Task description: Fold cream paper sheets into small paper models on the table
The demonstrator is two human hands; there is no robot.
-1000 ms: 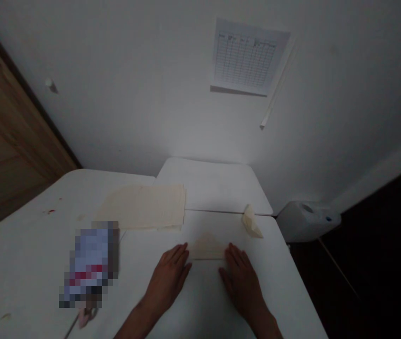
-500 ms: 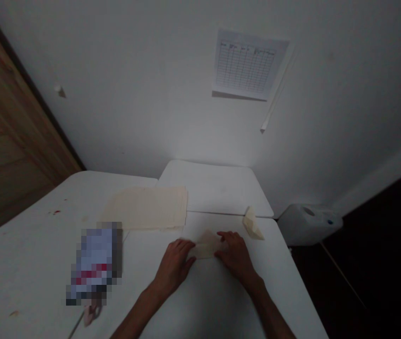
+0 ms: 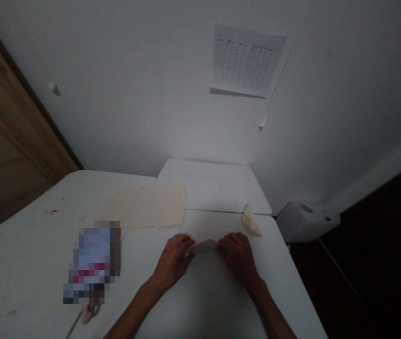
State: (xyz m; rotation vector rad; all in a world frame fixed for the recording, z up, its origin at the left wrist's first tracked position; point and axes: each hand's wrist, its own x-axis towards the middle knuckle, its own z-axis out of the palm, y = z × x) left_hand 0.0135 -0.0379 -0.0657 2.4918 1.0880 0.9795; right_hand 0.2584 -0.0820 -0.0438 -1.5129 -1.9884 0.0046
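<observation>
A small folded piece of cream paper (image 3: 205, 246) is held between my two hands, just above or at the white table's surface. My left hand (image 3: 175, 255) pinches its left end between thumb and fingers. At its right end, my right hand (image 3: 237, 254) grips with the fingers curled over. Beyond my right hand lies a folded paper boat (image 3: 251, 222), with its pointed top up. To the far left of my hands rests a stack of cream paper sheets (image 3: 147, 207), lying flat.
A blurred-out blue-and-white item (image 3: 92, 261) lies left on the white table (image 3: 38, 245), with a pinkish object (image 3: 89, 311) below it. A printed chart (image 3: 244, 61) hangs on the wall. Beyond the table's right edge stands a white plastic container (image 3: 304, 221).
The paper between my hands has tipped from showing a broad face with a peaked top to a thin, edge-on strip. Both hands keep their grip, and the view has shifted slightly.
</observation>
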